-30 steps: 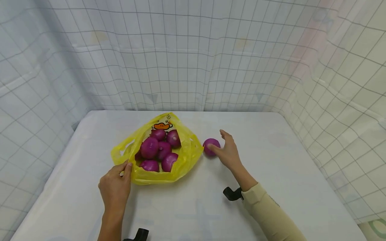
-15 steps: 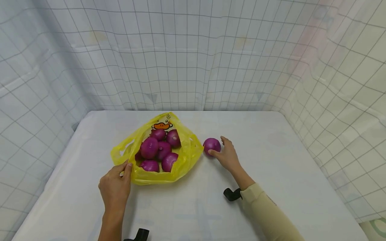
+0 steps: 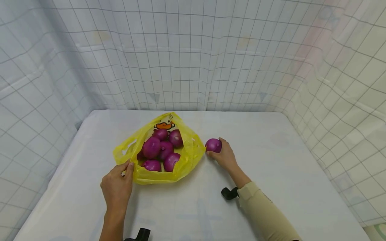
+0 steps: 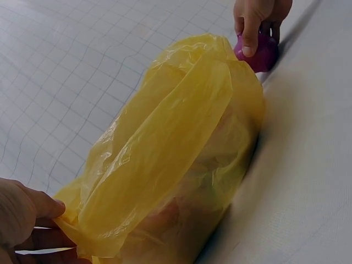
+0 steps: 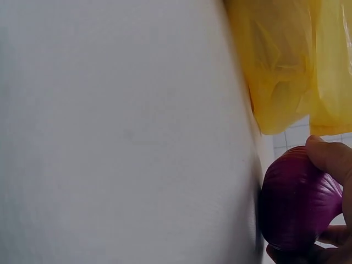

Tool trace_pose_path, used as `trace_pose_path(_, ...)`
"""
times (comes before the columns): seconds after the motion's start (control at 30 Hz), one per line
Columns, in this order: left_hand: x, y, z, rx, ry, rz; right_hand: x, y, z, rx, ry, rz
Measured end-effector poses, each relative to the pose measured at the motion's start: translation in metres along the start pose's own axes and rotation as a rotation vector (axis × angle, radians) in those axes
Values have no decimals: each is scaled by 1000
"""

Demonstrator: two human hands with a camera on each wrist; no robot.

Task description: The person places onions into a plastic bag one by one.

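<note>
A yellow plastic bag (image 3: 190, 157) lies with its mouth open toward me, and several purple onions (image 3: 151, 147) sit inside it. My left hand (image 3: 117, 182) pinches the bag's near left edge between thumb and fingers; the left wrist view shows the same grip on the yellow film (image 4: 159, 148). To the right of the bag, my right hand (image 3: 224, 156) holds a single purple onion (image 3: 213, 145), thumb on its near side and fingers round the far side. In the right wrist view this onion (image 5: 297, 201) is close to the table surface, a short way from the bag.
A white cloth covers the table (image 3: 271, 160). Behind it and along both sides hang white grid-patterned curtains (image 3: 193, 60). Black wrist camera mounts (image 3: 230, 193) stick out beside both wrists.
My right hand has closed in on the lone onion, its fingers going from spread apart to round it. The left hand keeps its hold on the bag.
</note>
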State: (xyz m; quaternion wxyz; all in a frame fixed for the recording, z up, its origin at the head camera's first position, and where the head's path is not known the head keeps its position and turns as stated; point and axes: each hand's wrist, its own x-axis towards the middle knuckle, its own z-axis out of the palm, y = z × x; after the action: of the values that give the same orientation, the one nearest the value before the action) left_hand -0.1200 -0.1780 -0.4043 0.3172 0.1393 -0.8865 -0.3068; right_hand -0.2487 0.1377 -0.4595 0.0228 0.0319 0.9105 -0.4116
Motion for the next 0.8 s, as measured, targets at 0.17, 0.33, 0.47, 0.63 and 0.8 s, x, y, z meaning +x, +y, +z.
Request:
trace_pose_path(0.17, 0, 0, 1, 0, 2, 1, -3, -3, -5, 18, 20, -16)
trace_pose_path(0.33, 0, -1, 1, -4, 6, 4, -8, -14, -15, 68, 44, -54)
trace_pose_path(0.47, -1, -1, 1, -7, 10, 13, -12, -30, -22, 96, 64, -93)
trace_pose_path(0.63, -1, 0, 0, -2, 13, 17, -23, -61, -30, 136, 82, -168)
trace_pose_path(0.8, 0, 1, 0, -2, 18, 22, -35, -94, -32, 185, 75, -264)
